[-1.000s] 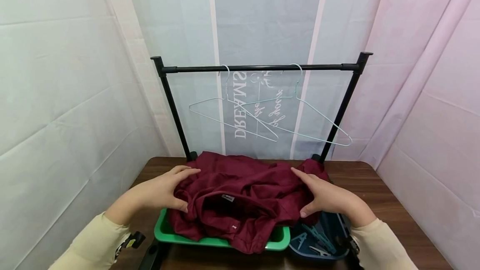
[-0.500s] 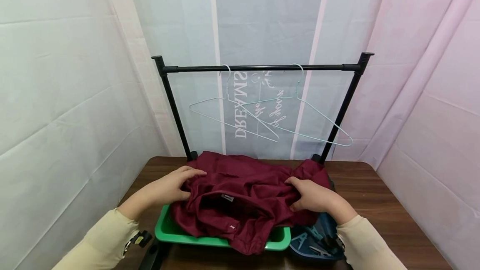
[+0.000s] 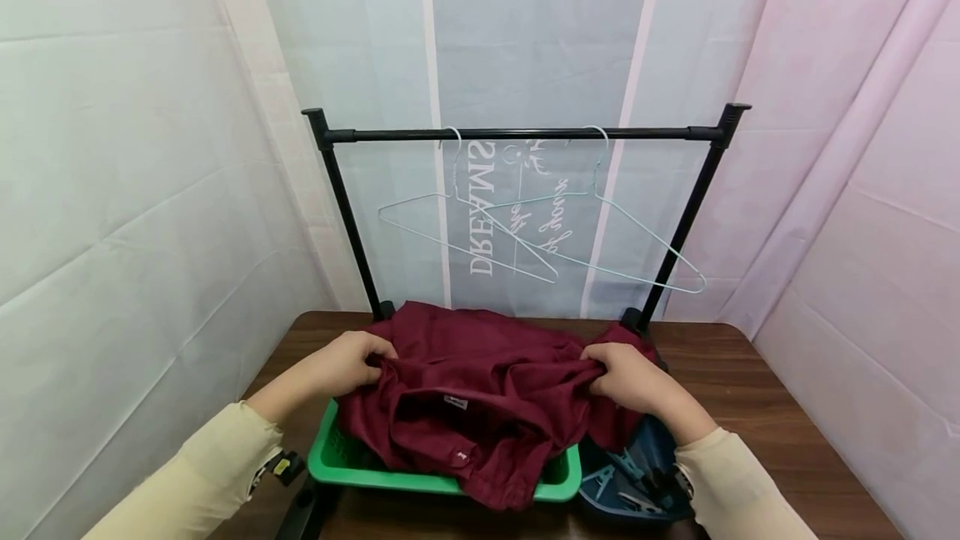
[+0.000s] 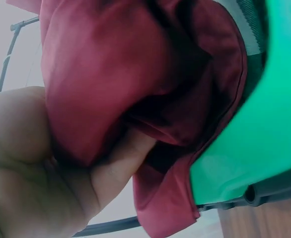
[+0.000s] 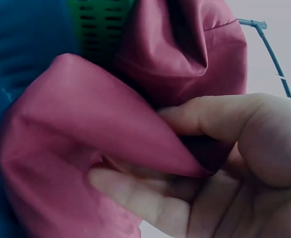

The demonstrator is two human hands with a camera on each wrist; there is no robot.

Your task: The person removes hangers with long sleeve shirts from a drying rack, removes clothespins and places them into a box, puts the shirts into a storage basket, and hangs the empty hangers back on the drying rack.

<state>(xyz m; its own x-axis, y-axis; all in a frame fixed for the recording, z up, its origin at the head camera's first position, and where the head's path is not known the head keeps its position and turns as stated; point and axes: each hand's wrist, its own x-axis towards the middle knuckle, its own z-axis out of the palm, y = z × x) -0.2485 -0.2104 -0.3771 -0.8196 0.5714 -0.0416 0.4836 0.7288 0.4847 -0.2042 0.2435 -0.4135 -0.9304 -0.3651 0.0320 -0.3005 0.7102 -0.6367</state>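
Note:
A maroon garment (image 3: 480,336) lies bunched over a green basket (image 3: 420,482), its opening turned toward me with a white label (image 3: 455,401) inside and a small patch on the lower front. My left hand (image 3: 348,365) grips a fold at the garment's left side. At its right side, my right hand (image 3: 630,377) pinches another fold. In the left wrist view, cloth fills the space between thumb and fingers, and the fingertips are partly hidden beneath it. The right wrist view shows cloth (image 5: 101,119) running between the thumb and fingers (image 5: 140,198).
A black rack (image 3: 525,135) stands behind, with two thin wire hangers (image 3: 480,261) on its bar. To the basket's right, a blue tray (image 3: 600,507) contains several clothespins (image 3: 600,480). All stand on a brown wooden table (image 3: 765,407) enclosed by pale curtains.
Both hands have moved inward onto the garment, and their fingers have curled from spread to gripping it. The cloth between them has been drawn up slightly.

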